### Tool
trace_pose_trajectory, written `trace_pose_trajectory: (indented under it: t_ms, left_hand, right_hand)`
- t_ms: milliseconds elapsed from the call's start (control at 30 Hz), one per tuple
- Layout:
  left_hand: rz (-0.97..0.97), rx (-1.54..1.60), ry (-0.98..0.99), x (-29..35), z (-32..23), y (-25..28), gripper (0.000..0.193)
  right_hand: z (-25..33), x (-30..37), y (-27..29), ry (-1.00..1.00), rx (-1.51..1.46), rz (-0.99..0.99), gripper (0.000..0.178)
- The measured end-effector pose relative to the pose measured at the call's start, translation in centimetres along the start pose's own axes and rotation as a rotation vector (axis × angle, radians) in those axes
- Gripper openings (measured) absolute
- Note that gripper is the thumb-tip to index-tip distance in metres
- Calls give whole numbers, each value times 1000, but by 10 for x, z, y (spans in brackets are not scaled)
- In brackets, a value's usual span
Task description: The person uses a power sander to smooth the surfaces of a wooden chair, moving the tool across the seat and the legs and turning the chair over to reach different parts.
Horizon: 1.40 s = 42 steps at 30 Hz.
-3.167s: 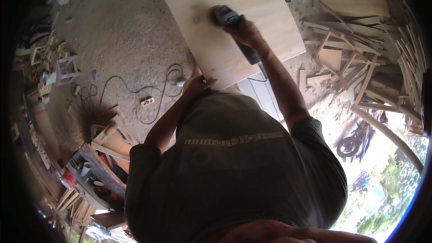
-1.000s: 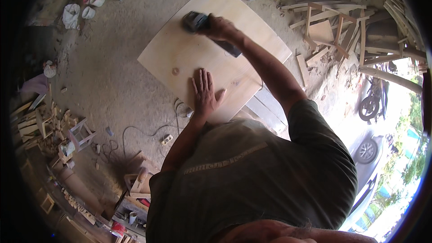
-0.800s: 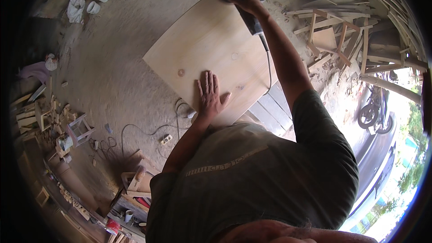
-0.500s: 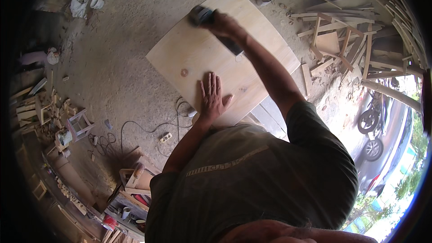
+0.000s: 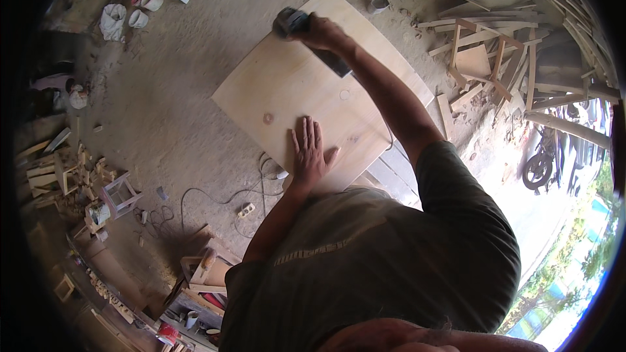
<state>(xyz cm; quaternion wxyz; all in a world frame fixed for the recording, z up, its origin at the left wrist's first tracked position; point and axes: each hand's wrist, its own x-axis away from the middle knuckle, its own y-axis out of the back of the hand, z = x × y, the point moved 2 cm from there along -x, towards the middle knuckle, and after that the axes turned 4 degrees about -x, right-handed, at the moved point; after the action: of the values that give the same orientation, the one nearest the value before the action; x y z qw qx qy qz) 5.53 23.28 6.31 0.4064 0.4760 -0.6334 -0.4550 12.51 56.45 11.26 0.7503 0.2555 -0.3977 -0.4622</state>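
A large pale wooden panel (image 5: 274, 85) lies in front of me, with a round knot and a few dark marks in its grain. My left hand (image 5: 311, 156) rests flat on its near part, fingers stretched out and holding nothing. Near the panel's far left edge my right hand (image 5: 324, 32) is wrapped round a dark power sander (image 5: 334, 62), which looks like a belt sander. The tool lies on the panel, its rounded front end at the edge. My hand hides part of its body, and its underside is out of sight.
A cable (image 5: 212, 190) and a white socket block (image 5: 246, 210) lie on the floor to the left. Scrap wood and a frame (image 5: 456, 52) pile up at the right. A small cup (image 5: 378, 5) stands beyond the panel; buckets (image 5: 152, 0) stand far left. A motorbike (image 5: 538, 168) is outside.
The sander has shifted slightly along the panel toward its far corner. My left hand stays flat in place. The view has tilted a little, and a silver car outside no longer shows.
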Motion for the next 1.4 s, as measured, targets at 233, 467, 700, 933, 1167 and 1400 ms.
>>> trace_pose_trajectory:
  t_ms: [233, 467, 700, 933, 1167, 1400]
  left_hand:
    - [-9, 9, -7, -2, 0, 2, 93]
    - [-12, 19, 11, 3, 2, -2, 93]
    - [-19, 0, 5, 3, 2, -6, 93]
    - [-58, -58, -2, 6, -1, -9, 92]
    - [-69, -145, -16, 6, -9, -8, 93]
    - [-102, -203, -15, 12, -11, -20, 93]
  right_hand:
    - [-105, -96, 84, -56, -239, -299, 78]
    - [-95, -93, 114, -129, -642, 69, 74]
    - [-125, -23, 110, -204, -645, 112, 73]
    - [-187, 101, 112, -237, -634, 54, 68]
    - [-276, 237, 123, -466, -604, -76, 65]
    - [-320, 358, 125, -577, -801, -226, 61]
